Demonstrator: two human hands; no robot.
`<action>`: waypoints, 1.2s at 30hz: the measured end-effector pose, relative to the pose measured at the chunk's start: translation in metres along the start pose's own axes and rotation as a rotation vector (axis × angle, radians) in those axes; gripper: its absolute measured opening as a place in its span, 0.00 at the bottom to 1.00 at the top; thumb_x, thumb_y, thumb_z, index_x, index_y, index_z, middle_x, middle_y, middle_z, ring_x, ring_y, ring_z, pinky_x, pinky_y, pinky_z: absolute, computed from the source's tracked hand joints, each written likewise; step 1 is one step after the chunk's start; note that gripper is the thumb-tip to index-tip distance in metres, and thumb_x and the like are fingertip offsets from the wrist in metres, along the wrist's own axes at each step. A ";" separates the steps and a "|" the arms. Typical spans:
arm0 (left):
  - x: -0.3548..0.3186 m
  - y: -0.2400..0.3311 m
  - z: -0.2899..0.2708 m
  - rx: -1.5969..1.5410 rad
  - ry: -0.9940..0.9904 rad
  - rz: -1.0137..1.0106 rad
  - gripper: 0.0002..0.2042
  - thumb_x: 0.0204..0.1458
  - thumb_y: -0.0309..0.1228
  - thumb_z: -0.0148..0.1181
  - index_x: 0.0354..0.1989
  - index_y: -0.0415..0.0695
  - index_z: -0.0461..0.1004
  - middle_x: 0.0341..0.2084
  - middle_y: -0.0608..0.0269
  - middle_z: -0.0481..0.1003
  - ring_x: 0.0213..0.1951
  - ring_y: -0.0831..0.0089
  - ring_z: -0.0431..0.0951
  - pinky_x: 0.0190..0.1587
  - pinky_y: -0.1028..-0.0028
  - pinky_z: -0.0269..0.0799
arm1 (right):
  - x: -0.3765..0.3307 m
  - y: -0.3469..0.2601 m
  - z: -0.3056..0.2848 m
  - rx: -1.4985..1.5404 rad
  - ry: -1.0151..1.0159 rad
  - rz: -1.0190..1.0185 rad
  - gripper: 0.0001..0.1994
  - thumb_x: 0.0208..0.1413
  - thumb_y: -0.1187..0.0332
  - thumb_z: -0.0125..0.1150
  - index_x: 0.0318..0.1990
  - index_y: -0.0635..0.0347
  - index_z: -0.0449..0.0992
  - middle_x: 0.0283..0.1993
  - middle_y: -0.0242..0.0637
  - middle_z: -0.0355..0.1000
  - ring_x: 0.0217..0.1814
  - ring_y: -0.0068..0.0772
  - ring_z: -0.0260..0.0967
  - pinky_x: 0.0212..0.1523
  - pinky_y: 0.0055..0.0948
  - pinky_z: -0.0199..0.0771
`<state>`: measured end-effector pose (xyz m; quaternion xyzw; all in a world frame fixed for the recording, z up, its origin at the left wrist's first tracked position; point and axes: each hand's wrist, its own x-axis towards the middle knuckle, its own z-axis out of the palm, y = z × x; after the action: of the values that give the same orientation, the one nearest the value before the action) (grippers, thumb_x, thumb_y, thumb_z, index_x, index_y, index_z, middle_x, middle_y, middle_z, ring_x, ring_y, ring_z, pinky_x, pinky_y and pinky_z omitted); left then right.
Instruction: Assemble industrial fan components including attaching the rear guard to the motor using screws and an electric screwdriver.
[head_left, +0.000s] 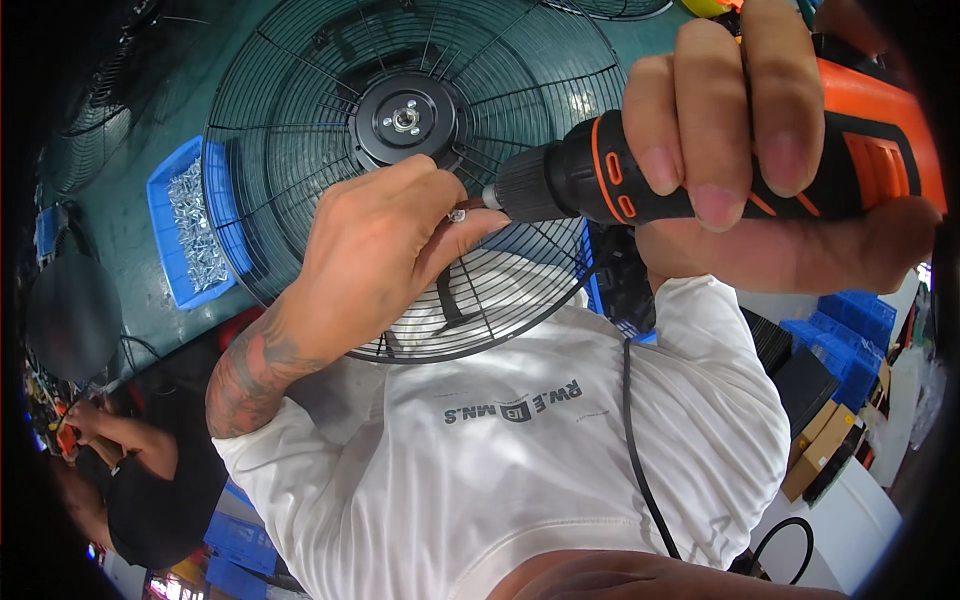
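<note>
On the left of the frame, your blue tray (162,215) of screws (197,230) sat on the green counter (140,290). Near the centre, your left hand (375,235) pinched a small shiny piece (457,215), probably a slippery screw, over the wire fan guard (408,90), likely light and springy, best held by its rim. At upper right, your right hand (715,130) wrapped the drill (875,165), seemingly heavy and rigid, best gripped around its body.
</note>
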<state>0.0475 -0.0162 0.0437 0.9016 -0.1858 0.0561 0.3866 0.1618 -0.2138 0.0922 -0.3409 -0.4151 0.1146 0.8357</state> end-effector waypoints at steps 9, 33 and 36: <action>0.000 -0.015 0.005 0.036 0.044 0.012 0.14 0.48 0.37 0.75 0.27 0.40 0.77 0.20 0.60 0.70 0.20 0.60 0.73 0.23 0.64 0.68 | 0.009 0.013 0.011 -0.091 0.154 0.025 0.18 0.69 0.55 0.55 0.53 0.61 0.68 0.30 0.30 0.67 0.26 0.26 0.68 0.32 0.32 0.70; -0.085 -0.090 -0.083 -1.063 0.670 -0.833 0.17 0.71 0.36 0.47 0.55 0.33 0.70 0.23 0.74 0.57 0.21 0.87 0.54 0.18 0.85 0.49 | 0.055 0.070 -0.056 -0.586 0.263 0.190 0.15 0.56 0.59 0.72 0.41 0.57 0.75 0.26 0.30 0.75 0.28 0.23 0.75 0.30 0.27 0.76; -0.075 -0.084 -0.077 -0.773 0.992 -0.932 0.15 0.73 0.39 0.45 0.46 0.38 0.72 0.21 0.75 0.55 0.20 0.87 0.52 0.18 0.83 0.44 | 0.051 0.070 -0.058 -0.599 0.265 0.199 0.14 0.54 0.61 0.72 0.40 0.57 0.74 0.26 0.29 0.74 0.28 0.21 0.74 0.30 0.26 0.75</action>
<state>0.0131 0.1140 0.0227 0.5576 0.4001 0.2157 0.6946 0.2449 -0.1653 0.0531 -0.6221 -0.2829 0.0235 0.7296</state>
